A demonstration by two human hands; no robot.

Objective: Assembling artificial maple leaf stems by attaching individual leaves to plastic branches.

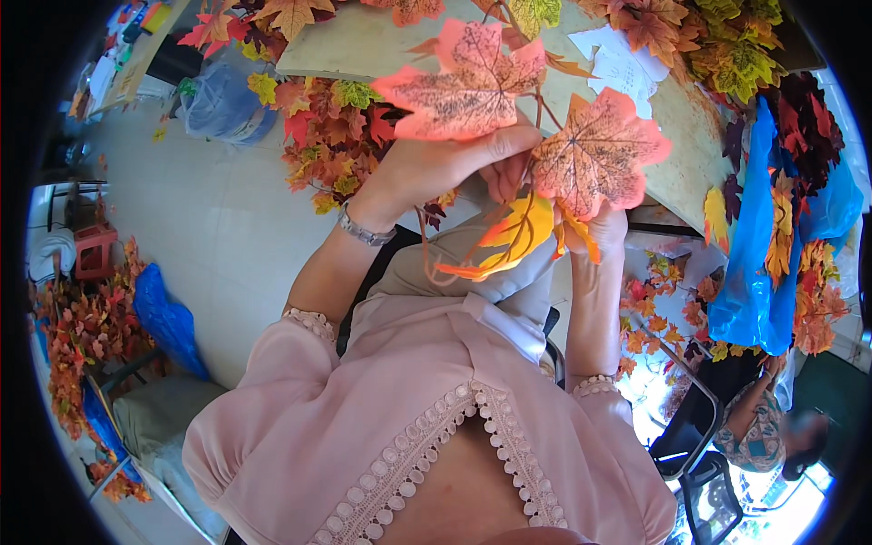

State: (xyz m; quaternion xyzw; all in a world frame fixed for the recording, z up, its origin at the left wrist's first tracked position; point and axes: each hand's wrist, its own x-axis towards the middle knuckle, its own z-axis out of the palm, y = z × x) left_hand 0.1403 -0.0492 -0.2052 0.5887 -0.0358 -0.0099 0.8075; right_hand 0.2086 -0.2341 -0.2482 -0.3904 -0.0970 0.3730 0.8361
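An artificial maple leaf garland hangs from my hands above my lap. It has a pink leaf (472, 82) with dark veins on top, a second pink leaf (599, 150) at the right, and a yellow-orange leaf (518, 238) below. My left hand (454, 162), with a metal watch (363, 227) at its wrist, is closed in a pinch on the garland's brown stem (545, 107), thumb uppermost. Behind the right pink leaf is my right hand (607, 227). That leaf covers its fingers, so their grip does not show.
A pale table (354, 45) stands in front, with paper (619, 64) and more leaf garlands (331, 136) hanging at its edge. Blue plastic bags (754, 272) hang at the right. A person (763, 431) sits at the far lower right. Garlands lie heaped at the left (100, 336).
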